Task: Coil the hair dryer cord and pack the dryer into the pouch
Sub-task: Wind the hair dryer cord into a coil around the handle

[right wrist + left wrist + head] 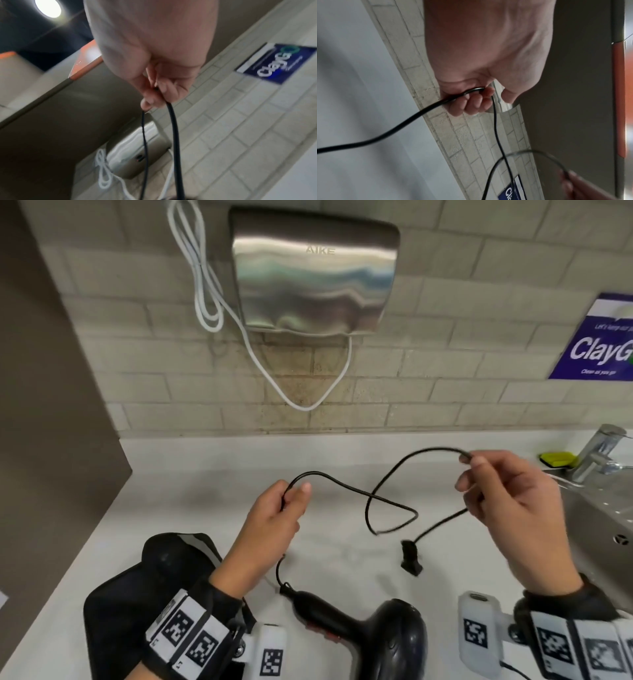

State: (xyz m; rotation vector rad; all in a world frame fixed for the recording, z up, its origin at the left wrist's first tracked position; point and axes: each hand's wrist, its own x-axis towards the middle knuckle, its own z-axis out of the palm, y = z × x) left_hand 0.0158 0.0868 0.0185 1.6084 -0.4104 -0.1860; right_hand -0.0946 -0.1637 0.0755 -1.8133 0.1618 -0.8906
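A black hair dryer lies on the white counter at the front centre. Its black cord runs up from the handle into my left hand, whose curled fingers grip it above the counter. From there the cord loops across to my right hand, which pinches it between thumb and fingers. The cord hangs down from that hand. The black plug dangles below it, just above the counter. A black pouch lies at the front left, partly under my left forearm.
A steel hand dryer with a white cable hangs on the tiled wall behind. A sink with a tap and a yellow sponge sits at the right. A blue sign is on the wall.
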